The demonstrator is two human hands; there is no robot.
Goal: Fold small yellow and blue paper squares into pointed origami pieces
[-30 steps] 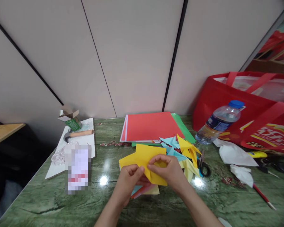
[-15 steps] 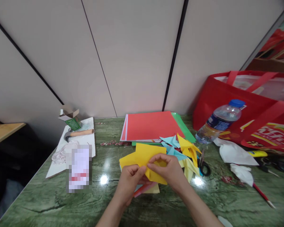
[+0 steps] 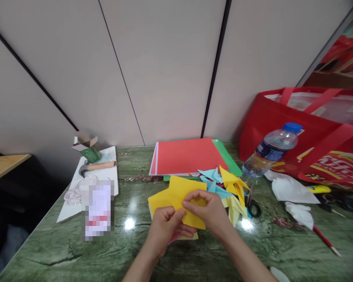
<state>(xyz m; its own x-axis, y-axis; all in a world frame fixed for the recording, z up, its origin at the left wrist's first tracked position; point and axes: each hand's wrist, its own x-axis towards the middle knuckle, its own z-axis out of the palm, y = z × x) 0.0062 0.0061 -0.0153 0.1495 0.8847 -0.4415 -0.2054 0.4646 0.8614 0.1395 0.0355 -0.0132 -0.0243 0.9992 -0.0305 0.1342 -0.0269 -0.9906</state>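
A yellow square of paper [image 3: 179,192] is held up between my two hands, tilted over the table. My left hand [image 3: 166,225] grips its lower left edge, thumb in front and fingers behind. With thumb and index finger pinched, my right hand [image 3: 208,209] holds the right side of the sheet. Another yellow paper [image 3: 159,199] lies just behind and left, over other coloured sheets mostly hidden by my hands. Right of my hands are folded paper figures: light blue [image 3: 219,190], bright yellow [image 3: 234,183] and pale yellow [image 3: 237,209]. Black-handled scissors [image 3: 254,208] lie beside them.
A stack of red paper [image 3: 188,156] lies by the wall. At right stand a water bottle [image 3: 270,150] and a red bag [image 3: 326,137], with tissues [image 3: 294,190] and a brush [image 3: 326,239] nearby. A white board [image 3: 73,188] at left carries a hammer [image 3: 98,166] and small box [image 3: 90,149].
The yellow paper in my hands looks flatter; the crease or fold near my left thumb no longer shows. My left fingers now extend farther along its lower edge. The view has shifted slightly.
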